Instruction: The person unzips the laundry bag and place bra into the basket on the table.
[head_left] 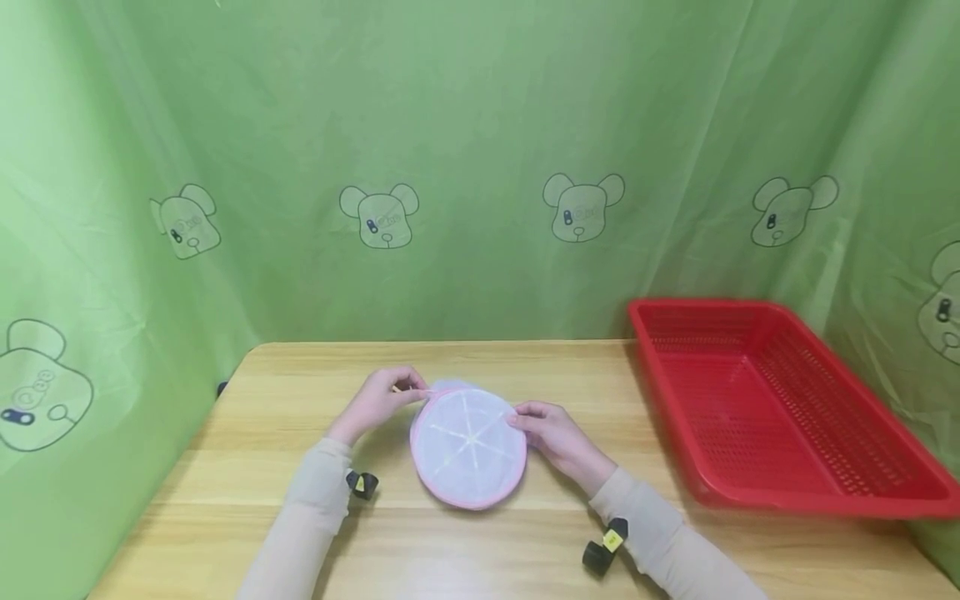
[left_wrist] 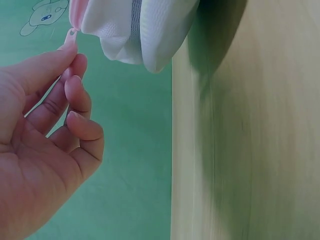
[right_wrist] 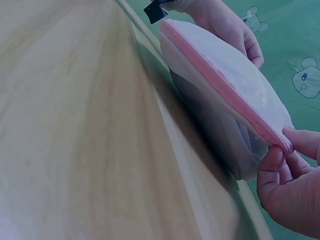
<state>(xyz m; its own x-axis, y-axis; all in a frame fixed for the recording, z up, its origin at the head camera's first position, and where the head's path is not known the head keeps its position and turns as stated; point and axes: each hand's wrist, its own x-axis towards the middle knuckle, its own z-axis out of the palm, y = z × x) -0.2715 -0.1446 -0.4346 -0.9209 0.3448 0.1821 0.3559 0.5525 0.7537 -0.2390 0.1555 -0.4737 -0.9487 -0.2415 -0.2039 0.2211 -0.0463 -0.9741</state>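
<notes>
Table, mesh bag between hands

Green curtain fills my view at back and both sides, lightly creased. I see outlined cartoon animal heads printed across it in row. Pale wood-grain table stands close against back curtain. Light bright, soft glare on near tabletop.

White bag partly beyond left-wrist view
</notes>
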